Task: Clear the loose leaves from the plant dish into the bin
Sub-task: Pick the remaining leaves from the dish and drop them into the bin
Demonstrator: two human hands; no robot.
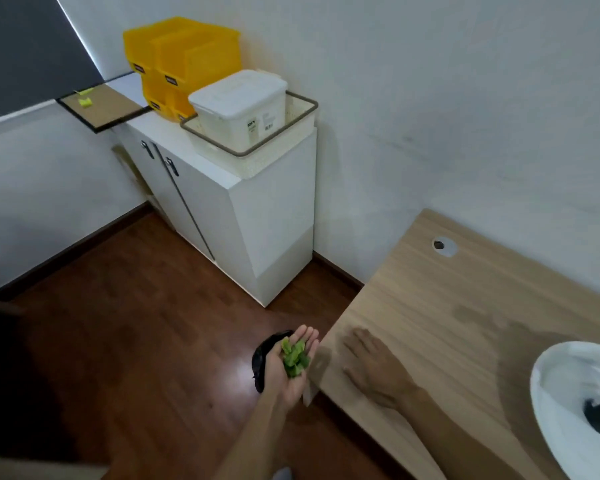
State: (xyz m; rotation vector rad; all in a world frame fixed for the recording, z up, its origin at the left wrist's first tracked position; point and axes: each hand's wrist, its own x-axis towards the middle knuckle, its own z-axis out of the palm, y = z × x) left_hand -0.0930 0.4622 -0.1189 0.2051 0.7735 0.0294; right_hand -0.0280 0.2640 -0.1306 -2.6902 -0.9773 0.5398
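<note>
Cupped left hand (289,367), green leaves (294,356), labels unreadable.

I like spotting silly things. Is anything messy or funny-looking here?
Nothing is spilled. The leaves sit in the open left hand above the dark bin on the floor. One odd thing: a framed board sticks out past the cabinet top, partly unsupported. The right hand rests flat on the desk.

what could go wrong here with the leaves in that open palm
The leaves lie loose on the open left hand, so a tilt could drop them on the floor. The bin is mostly hidden under that hand, so tipping may miss it. The right hand is blurred over the desk.
</note>
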